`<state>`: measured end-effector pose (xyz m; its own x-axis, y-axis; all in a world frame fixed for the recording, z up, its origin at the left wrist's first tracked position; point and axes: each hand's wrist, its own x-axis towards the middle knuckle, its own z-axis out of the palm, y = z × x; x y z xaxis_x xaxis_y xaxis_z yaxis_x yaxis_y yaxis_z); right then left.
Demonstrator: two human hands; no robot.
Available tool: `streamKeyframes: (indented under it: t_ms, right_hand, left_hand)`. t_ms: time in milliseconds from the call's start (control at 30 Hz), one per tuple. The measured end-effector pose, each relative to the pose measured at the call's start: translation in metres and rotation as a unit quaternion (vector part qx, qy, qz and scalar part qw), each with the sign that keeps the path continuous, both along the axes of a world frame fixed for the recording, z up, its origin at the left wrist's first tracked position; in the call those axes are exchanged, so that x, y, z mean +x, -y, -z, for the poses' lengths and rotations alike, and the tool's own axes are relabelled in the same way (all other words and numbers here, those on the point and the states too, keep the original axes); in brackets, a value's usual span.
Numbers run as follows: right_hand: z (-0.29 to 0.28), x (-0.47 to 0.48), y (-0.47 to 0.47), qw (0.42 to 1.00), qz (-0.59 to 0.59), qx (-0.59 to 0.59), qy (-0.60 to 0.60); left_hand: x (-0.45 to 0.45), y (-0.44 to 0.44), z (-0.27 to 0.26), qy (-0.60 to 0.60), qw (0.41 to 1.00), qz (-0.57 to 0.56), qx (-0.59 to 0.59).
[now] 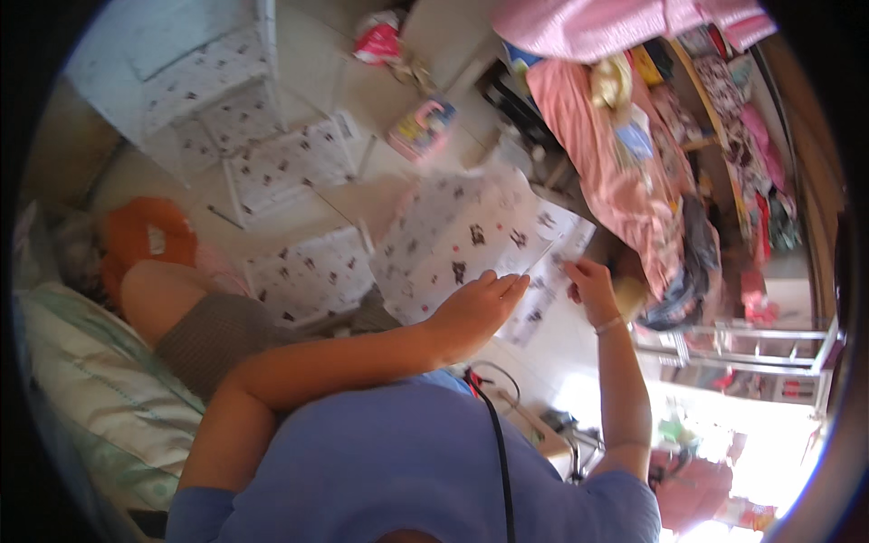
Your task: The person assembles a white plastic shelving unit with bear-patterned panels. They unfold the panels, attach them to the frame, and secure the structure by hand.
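Note:
A large white sheet (468,237) printed with small dark bear-like figures spreads in front of me, its surface slightly wavy. My left hand (482,309) pinches the sheet's near right edge between thumb and fingers. Just to the right, my right hand (590,285) has its fingers closed together at the edge of a printed white strip (543,285) beside or under the large sheet. Whether that strip is part of the same sheet, I cannot tell. A thin bracelet (608,324) circles my right wrist. The right fingertips are blurred, so their hold is unclear.
White-edged panels (292,170) with similar print lie on the tiled floor, another panel (309,275) nearer my leg. A pink case (422,129) sits beyond. Clothes and pink fabric (577,129) crowd shelving at right, above a metal rack (747,346). Bedding (102,380) lies at left, beside an orange item (149,231).

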<state>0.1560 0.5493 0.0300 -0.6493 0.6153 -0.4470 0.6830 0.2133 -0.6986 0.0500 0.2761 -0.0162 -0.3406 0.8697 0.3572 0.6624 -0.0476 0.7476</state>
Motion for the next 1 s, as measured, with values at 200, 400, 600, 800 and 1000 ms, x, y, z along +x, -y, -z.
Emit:
streamKeyframes:
  t_ms: [200, 400, 600, 800, 1000]
  right_hand:
    - [-0.041, -0.093, -0.022, 0.981, -0.081, 0.107, -0.141]
    - [-0.101, -0.23, -0.049, 0.939, -0.123, 0.091, -0.307]
    - [-0.086, -0.374, -0.026, 0.895, -0.131, -0.001, -0.426]
    - [0.016, -0.5, -0.003, 0.904, -0.134, -0.029, -0.405]
    - [0.124, -0.534, 0.011, 0.947, -0.08, -0.075, -0.301]
  left_hand:
    - [-0.177, 0.142, -0.035, 0.003, 0.947, -0.299, 0.117]
    - [-0.322, 0.334, -0.081, 0.009, 0.834, -0.506, 0.221]
    - [-0.37, 0.446, -0.063, 0.023, 0.707, -0.631, 0.318]
    - [-0.386, 0.495, 0.052, 0.068, 0.691, -0.67, 0.262]
    - [-0.367, 0.445, 0.207, 0.214, 0.714, -0.641, 0.182]
